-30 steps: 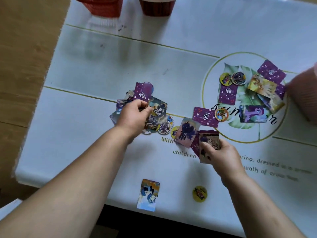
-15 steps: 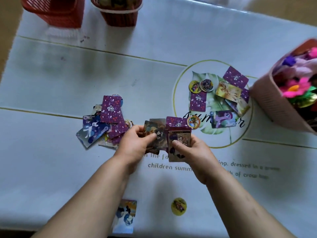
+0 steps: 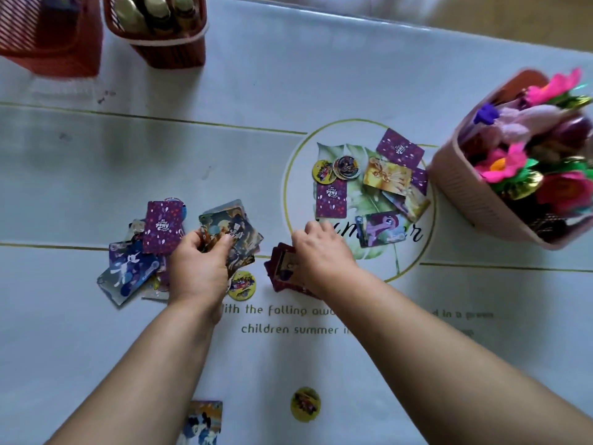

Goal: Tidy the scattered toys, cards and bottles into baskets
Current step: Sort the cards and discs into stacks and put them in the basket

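Observation:
My left hand (image 3: pixel 199 268) grips a fan of picture cards (image 3: pixel 236 231) just above the white tablecloth. To its left lies a loose heap of cards (image 3: pixel 134 268) topped by a purple-backed card (image 3: pixel 163 226). My right hand (image 3: pixel 321 252) holds a small stack of dark red cards (image 3: pixel 280 271) and its fingers reach toward the scattered cards (image 3: pixel 388 173) inside the printed green circle. Round yellow discs lie near the hands (image 3: pixel 241 284) and in the circle (image 3: pixel 323 170). One card (image 3: pixel 202 420) and one disc (image 3: pixel 305 404) sit at the near edge.
A pink basket (image 3: pixel 475 200) full of plush toys and felt flowers stands at the right. A red basket (image 3: pixel 170 49) holding bottles and another red basket (image 3: pixel 51 43) stand at the far left. The tablecloth (image 3: pixel 224 139) between them is bare.
Both hands came together at the centre, then parted. My left hand has lifted its cards beside the left heap, and my right hand has moved right toward the circle's cards. The camera tilted, revealing the pink basket.

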{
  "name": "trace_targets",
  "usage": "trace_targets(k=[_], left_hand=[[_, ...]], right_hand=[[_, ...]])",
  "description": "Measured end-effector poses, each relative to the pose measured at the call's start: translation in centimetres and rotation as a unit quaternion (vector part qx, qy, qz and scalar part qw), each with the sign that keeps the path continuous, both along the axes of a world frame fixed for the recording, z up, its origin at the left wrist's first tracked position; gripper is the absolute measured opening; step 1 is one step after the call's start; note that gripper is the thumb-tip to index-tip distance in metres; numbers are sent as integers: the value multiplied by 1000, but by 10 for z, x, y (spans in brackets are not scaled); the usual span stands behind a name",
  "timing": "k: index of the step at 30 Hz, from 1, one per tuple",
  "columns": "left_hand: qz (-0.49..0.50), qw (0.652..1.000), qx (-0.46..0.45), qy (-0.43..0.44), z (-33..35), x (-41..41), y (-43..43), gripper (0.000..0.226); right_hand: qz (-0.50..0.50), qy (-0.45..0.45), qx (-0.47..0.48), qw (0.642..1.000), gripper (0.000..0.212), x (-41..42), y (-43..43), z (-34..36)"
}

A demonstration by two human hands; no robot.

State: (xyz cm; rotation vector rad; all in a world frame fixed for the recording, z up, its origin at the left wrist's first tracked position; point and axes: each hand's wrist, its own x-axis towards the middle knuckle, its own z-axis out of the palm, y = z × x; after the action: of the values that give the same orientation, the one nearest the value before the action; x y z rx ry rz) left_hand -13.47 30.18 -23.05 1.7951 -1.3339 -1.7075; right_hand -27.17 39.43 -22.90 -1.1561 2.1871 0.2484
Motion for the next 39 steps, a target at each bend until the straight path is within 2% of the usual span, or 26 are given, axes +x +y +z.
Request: trace_targets(k=[2,3,4,5,7,8,9,12,13,16,18,20,21,23,25,30,32,36,39], left_hand=[[8,999,-21,-27,-2,-6,4,6],[1,998,-36,-44,-2,-8,7,7],[-13,997,-49,-61,-2,-11,12,9],[-31,996,-48,-67,-4,-16,18,11],[-60,998,16,-31,-2,-26,34,12],[-73,995,65,7,3,-34,46,13],[-86,989,113,45,7,-40,57,16],[-154,961,190,126,24,-55,80,18],[-170,959,185,131,25,-58,84,16],[-140,976,139,94,16,-59,79,11],[-113,980,141,79,11,-59,73,9],[-111,981,140,71,8,-61,70,9],[-116,982,131,68,6,-62,69,10],[-130,985,96,57,2,-66,67,10],[-150,985,64,48,-1,-73,66,10],[-165,984,36,50,-2,-91,62,9],[-154,986,36,52,-3,-93,62,9],[-141,988,43,35,-4,-83,69,9],[-134,989,54,15,-5,-70,78,10]], right_hand=[[-63,-33,-26,997,27,-6,20,4],[-136,-68,-51,987,30,-7,30,8],[-229,-118,-91,962,33,-9,39,11],[-327,-185,-155,914,34,-12,47,14],[-467,-310,-248,790,23,-13,56,18],[-496,-338,-258,757,16,-12,60,17],[-493,-337,-259,759,11,-10,62,17],[-419,-252,-215,846,23,-10,68,5],[-393,-251,-201,861,25,-15,69,5],[-362,-246,-214,873,25,-49,74,11],[-315,-130,-212,916,35,-85,81,9],[-221,-16,-143,965,57,-113,83,1],[-185,9,-112,976,67,-122,82,-1],[-148,57,-94,983,75,-136,72,-6],[-138,89,-97,982,74,-149,59,-9],[-124,98,-6,987,74,-181,31,-14],[-158,70,0,985,75,-181,34,-24],[-259,46,-45,964,77,-127,77,-36],[-240,30,-30,970,77,-68,108,-33]])
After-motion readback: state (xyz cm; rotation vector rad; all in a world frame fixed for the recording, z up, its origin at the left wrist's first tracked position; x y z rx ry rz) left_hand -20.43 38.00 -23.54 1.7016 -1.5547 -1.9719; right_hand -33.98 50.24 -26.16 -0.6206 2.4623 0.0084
